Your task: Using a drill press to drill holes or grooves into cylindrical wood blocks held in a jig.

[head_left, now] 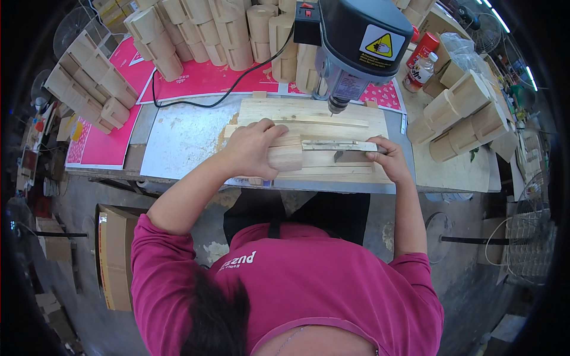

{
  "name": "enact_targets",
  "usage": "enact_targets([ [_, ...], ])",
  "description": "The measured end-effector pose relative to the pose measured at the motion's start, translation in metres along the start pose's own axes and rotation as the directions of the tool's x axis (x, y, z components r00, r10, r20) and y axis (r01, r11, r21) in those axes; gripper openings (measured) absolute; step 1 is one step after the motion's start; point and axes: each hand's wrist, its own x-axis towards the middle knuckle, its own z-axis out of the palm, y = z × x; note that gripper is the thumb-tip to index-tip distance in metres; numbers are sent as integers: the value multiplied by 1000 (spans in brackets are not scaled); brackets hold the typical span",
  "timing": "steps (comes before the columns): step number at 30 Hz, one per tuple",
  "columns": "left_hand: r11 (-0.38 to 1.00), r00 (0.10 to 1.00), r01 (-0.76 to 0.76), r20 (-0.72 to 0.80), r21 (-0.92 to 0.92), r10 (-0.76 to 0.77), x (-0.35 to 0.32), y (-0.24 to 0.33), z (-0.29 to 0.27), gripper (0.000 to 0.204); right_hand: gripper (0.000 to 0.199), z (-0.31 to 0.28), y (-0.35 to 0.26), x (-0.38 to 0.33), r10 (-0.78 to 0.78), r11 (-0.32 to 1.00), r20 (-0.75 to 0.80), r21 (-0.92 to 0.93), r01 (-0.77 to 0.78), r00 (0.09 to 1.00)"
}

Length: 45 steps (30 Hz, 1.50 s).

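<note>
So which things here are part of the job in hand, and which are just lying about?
In use:
left hand on the round wooden block
right hand at the metal guide bar
wooden jig board
drill press

Lying about:
stacked wooden pieces
red spray can
bottle
cardboard box

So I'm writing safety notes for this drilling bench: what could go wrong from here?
1. The left hand presses the round wooden piece close under the drill bit; a slip could bring fingers near it.
2. The right hand only steadies the metal guide; no clamp shows, so the piece might turn.
3. The black power cord trails across the bench and might snag.
</note>
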Motion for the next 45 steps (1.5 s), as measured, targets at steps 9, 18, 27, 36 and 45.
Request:
enact_targets([
  [9, 995, 997, -69, -10, 72, 70, 4, 5, 7, 77, 22, -4, 4, 5, 31, 1000, -9, -2, -31, 999],
  [18, 919, 806, -260, -591, -297, 38, 8, 20, 57, 81, 40, 22, 16, 0, -270, 910, -152, -363, 200, 951],
  [27, 971, 796, 12, -586, -237, -153, -37, 25, 111, 61, 50, 30, 21, -16, -109, 940, -336, -342, -14, 936],
  [36, 972, 865, 47, -478, -230, -155, 3, 13, 108, 56, 39, 4, 28, 10, -185, 885, -393, -465, -21, 901],
  [45, 965, 916, -27, -394, -261, -81, 34, -28, 102, 49, 37, 9, 17, 31, -125, 907, -439, -415, -78, 890],
])
